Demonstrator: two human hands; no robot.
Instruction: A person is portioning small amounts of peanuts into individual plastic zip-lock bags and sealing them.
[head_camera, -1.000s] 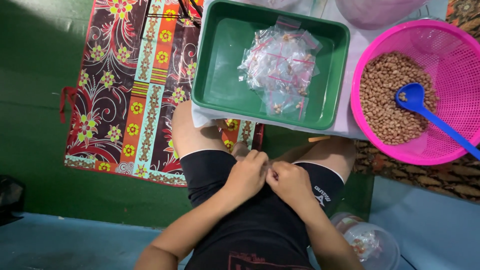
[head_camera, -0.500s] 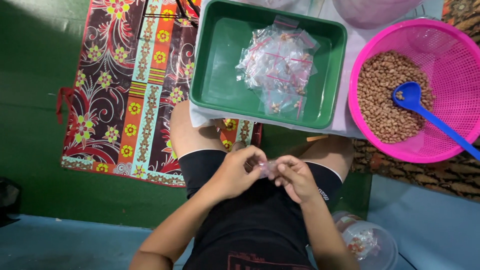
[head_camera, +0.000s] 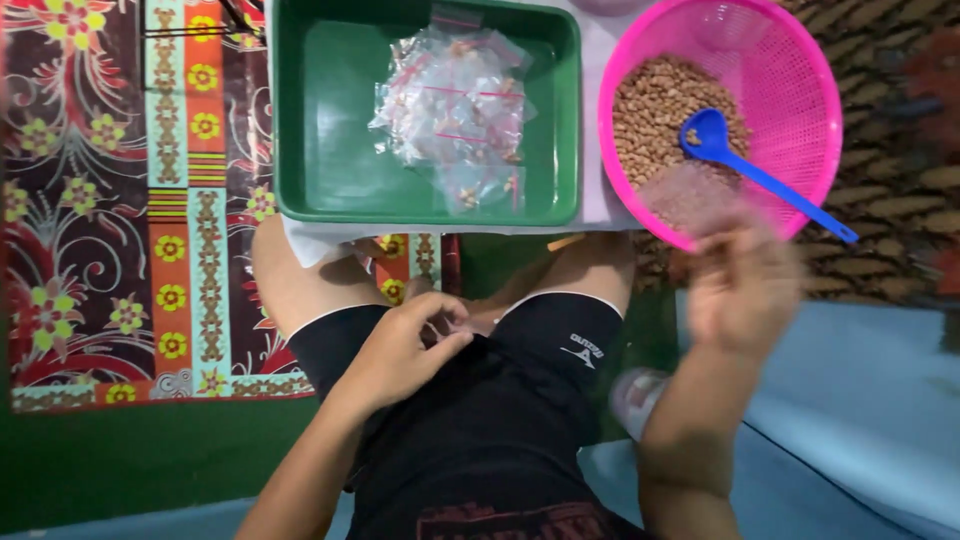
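The blurred right hand (head_camera: 745, 290) pinches a small clear plastic bag (head_camera: 690, 195) just before the round pink plastic basket (head_camera: 800, 80) of peanuts (bag upright), far nearer than the loosely curled, empty left hand (head_camera: 405, 345) on the lap.

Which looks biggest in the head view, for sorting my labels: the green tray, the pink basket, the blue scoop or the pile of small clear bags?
1. green tray
2. pink basket, not far behind the tray
3. pile of small clear bags
4. blue scoop, long but thin
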